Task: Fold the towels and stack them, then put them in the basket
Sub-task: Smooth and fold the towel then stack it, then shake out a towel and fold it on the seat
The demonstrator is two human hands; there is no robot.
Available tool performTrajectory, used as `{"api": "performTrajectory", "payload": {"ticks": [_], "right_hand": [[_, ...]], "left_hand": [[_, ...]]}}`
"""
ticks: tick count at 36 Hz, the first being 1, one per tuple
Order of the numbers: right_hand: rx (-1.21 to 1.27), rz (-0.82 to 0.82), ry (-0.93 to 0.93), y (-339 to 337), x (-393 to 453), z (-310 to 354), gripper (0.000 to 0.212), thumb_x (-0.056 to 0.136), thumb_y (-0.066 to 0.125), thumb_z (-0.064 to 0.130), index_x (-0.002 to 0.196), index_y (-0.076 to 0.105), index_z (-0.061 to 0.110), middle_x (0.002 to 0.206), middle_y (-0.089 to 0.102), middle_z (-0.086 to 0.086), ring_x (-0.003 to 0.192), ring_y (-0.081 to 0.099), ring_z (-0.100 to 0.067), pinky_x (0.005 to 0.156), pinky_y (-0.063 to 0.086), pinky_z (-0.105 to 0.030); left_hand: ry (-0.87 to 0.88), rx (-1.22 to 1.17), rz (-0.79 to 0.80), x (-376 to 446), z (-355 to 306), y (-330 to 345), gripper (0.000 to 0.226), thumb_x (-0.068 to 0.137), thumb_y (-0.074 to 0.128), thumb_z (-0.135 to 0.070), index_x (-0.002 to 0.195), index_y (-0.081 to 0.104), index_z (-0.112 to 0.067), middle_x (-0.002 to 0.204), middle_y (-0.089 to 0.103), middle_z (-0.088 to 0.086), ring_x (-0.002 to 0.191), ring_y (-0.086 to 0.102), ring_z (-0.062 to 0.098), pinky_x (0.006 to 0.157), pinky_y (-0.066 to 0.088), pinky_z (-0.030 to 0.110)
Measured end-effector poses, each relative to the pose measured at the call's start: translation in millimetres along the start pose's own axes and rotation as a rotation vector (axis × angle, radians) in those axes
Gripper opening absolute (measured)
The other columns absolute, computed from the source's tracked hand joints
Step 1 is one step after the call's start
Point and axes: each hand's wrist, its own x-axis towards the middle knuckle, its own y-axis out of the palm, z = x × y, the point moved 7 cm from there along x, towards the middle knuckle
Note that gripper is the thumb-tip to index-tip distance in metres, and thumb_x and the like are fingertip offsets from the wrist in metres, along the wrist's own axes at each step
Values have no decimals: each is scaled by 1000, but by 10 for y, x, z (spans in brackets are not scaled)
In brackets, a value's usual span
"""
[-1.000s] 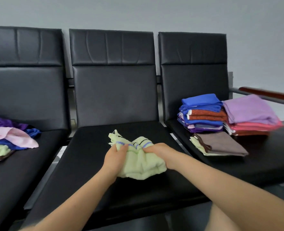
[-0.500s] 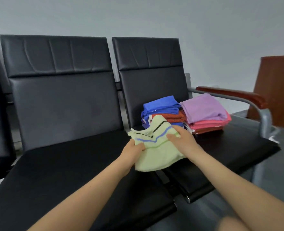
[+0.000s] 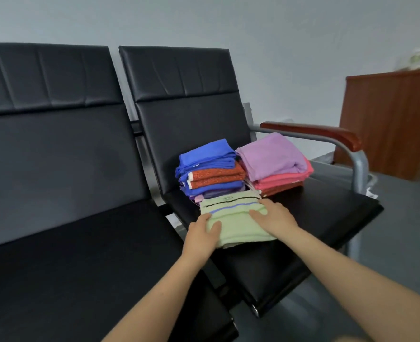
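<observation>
On the right-hand black seat, near its front edge, the folded light green towel is lying flat, with its blue and black stripes running across the far part. Both hands are resting on top of it. The left hand is lying on the near left corner, with the thumb on the upper face of the cloth and the other fingers going around the left edge, so it seems to be holding that corner lightly; how far the fingers curl under is hidden. The right hand is lying palm down on the right part of the towel, its fingers nearly straight and close together, pressing on the cloth and not gripping it.

Just behind the green towel, and touching its far edge, the stack of blue and orange-red towels is standing against the backrest. Right beside this stack, toward the armrest, the second stack with a lilac towel on top is sitting over pink layers. The two stacks are touching each other or nearly so.

To the left, the neighbouring black seat is showing only its cushion and backrest. The wooden armrest on a grey metal tube is closing the right side of the row, and a brown wooden cabinet is standing farther back by the wall.
</observation>
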Motion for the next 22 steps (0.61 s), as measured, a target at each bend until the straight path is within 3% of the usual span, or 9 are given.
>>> {"api": "performTrajectory", "payload": {"ticks": [3, 5, 8, 11, 15, 18, 22], "right_hand": [[-102, -133, -19, -135, -97, 111, 51, 93, 53, 48, 136, 49, 22, 131, 49, -12, 124, 42, -32, 99, 38, -38], [-113, -225, -63, -246, -194, 226, 45, 93, 55, 44, 131, 53, 21, 128, 51, -9, 123, 41, -29, 96, 38, -38], [121, -253, -151, -324, -355, 486, 37, 92, 58, 32, 126, 56, 19, 118, 58, -5, 114, 52, -25, 90, 42, -35], [395, -89, -198, -167, -601, 871, 26, 92, 59, 26, 117, 59, 19, 98, 60, 1, 91, 58, -18, 79, 42, -29], [561, 192, -257, 238, -1007, 1475, 14, 91, 57, 20, 105, 62, 18, 78, 65, 2, 58, 55, -11, 60, 47, -27], [569, 346, -302, 498, -1308, 1937, 15, 94, 54, 19, 107, 60, 18, 73, 63, 4, 54, 53, -9, 50, 41, -20], [587, 482, -361, 805, -1691, 2476, 14, 95, 51, 21, 105, 62, 19, 75, 64, 3, 58, 55, -8, 51, 43, -20]], "left_hand": [[-17, -12, 11, -8, 58, -132, 40, 95, 53, -36, 132, 52, -21, 119, 58, 10, 97, 58, 19, 85, 43, 26], [-50, -50, -3, -21, 85, -260, 26, 93, 53, -30, 114, 62, -19, 103, 64, 6, 81, 57, 16, 80, 49, 32], [-128, -98, 25, -110, 146, -507, 12, 95, 51, -29, 97, 62, -23, 88, 60, -2, 79, 56, 13, 69, 52, 29], [-153, -96, 40, -307, 262, -865, 17, 97, 50, -34, 103, 61, -23, 97, 60, -1, 88, 58, 13, 68, 51, 25], [-151, -58, -23, -652, 481, -1449, 18, 98, 50, -32, 107, 63, -22, 99, 62, -1, 86, 60, 13, 70, 50, 25], [-172, -96, -106, -929, 705, -1903, 16, 98, 50, -30, 106, 62, -22, 100, 63, -1, 82, 59, 12, 67, 49, 23], [-246, -177, -288, -1316, 1134, -2564, 15, 99, 49, -28, 107, 59, -21, 95, 62, -1, 74, 58, 13, 64, 48, 24]]}}
